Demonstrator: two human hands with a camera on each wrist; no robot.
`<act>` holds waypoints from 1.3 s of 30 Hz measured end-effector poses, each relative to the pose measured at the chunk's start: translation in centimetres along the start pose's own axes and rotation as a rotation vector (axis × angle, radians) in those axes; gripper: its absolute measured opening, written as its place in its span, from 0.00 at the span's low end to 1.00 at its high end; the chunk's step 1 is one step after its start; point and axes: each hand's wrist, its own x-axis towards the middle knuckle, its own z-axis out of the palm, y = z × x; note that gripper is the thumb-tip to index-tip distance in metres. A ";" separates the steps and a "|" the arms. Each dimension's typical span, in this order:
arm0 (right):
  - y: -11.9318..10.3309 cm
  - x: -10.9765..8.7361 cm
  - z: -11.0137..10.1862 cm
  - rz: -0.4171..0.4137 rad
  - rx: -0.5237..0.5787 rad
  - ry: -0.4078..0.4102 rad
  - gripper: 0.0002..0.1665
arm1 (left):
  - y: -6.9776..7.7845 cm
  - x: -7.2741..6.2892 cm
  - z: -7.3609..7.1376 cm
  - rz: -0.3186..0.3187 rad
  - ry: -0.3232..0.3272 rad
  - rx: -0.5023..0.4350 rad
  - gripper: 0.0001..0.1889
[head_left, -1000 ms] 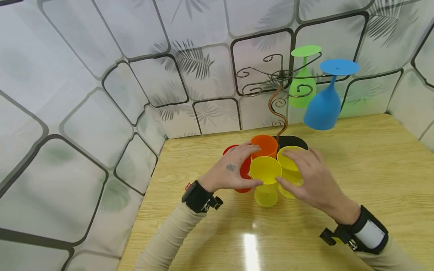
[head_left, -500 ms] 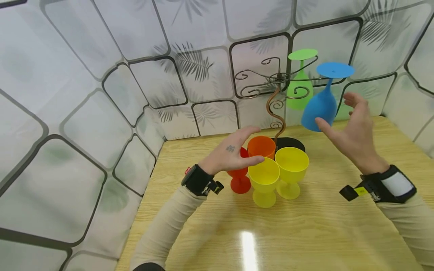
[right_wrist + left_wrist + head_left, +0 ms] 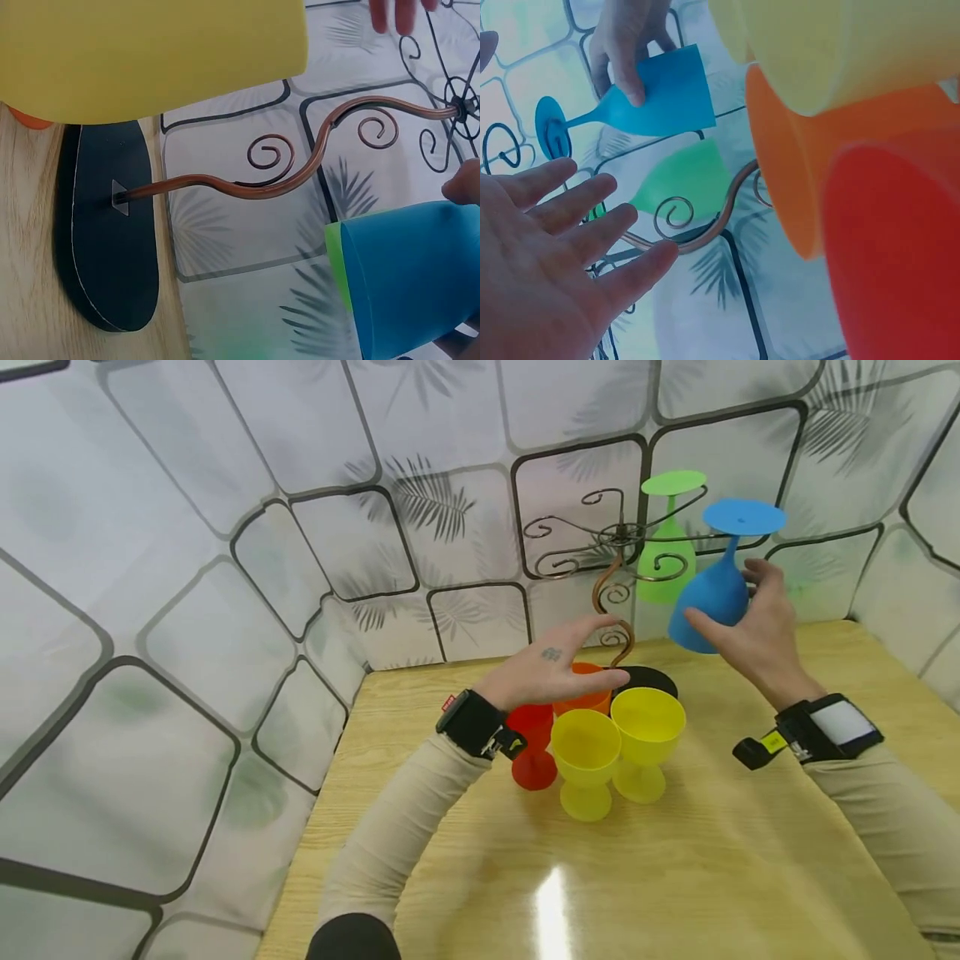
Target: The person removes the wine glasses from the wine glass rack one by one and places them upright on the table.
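My right hand [image 3: 768, 639] grips the bowl of a blue plastic goblet [image 3: 716, 597], thumb in front and fingers behind. The goblet hangs upside down, its foot up at an arm of the metal goblet rack [image 3: 622, 535]. In the left wrist view the blue goblet [image 3: 671, 90] lies between that hand's thumb and fingers. My left hand [image 3: 551, 668] holds nothing; its fingers extend above the orange goblet [image 3: 592, 702] and the red goblet [image 3: 534, 756]. Two yellow goblets, a front one [image 3: 587, 747] and a right one [image 3: 648, 727], stand upright beside these.
Behind the blue goblet, a green goblet [image 3: 666, 560] hangs upside down from the rack. The rack's wavy copper stem [image 3: 255, 187] rises from a black base [image 3: 112, 255] on the wooden table [image 3: 465, 868]. Patterned wall covering [image 3: 480, 610] borders the table's back and left.
My right hand has moved from the yellow goblets up and right to the blue goblet and taken hold of it. The left hand has risen off the cups and shifted right.
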 end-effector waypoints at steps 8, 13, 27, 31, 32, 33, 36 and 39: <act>0.1 -0.3 0.1 -0.037 -0.019 0.016 0.50 | 0.4 1.9 0.2 0.013 -0.031 -0.024 0.41; -0.3 -0.4 0.3 -0.060 -0.029 0.018 0.49 | 0.7 2.8 0.0 0.001 -0.052 -0.009 0.42; -0.8 -0.2 1.0 -0.098 -0.059 0.010 0.48 | 1.4 4.4 0.3 0.001 -0.113 0.028 0.42; -0.9 0.0 1.1 -0.111 -0.057 0.005 0.48 | 1.7 4.8 0.4 -0.004 -0.125 0.026 0.43; -0.9 0.1 1.2 -0.113 -0.057 0.003 0.48 | 1.8 4.9 0.4 -0.013 -0.131 0.024 0.44; -0.9 0.2 1.2 -0.115 -0.058 0.002 0.48 | 1.9 5.0 0.4 -0.019 -0.134 0.023 0.44; -0.8 0.3 1.4 -0.117 -0.053 -0.002 0.48 | 2.0 5.3 0.6 -0.036 -0.145 0.022 0.45; -0.9 0.5 1.6 -0.121 -0.053 0.002 0.47 | 2.0 5.5 0.7 -0.038 -0.155 0.020 0.45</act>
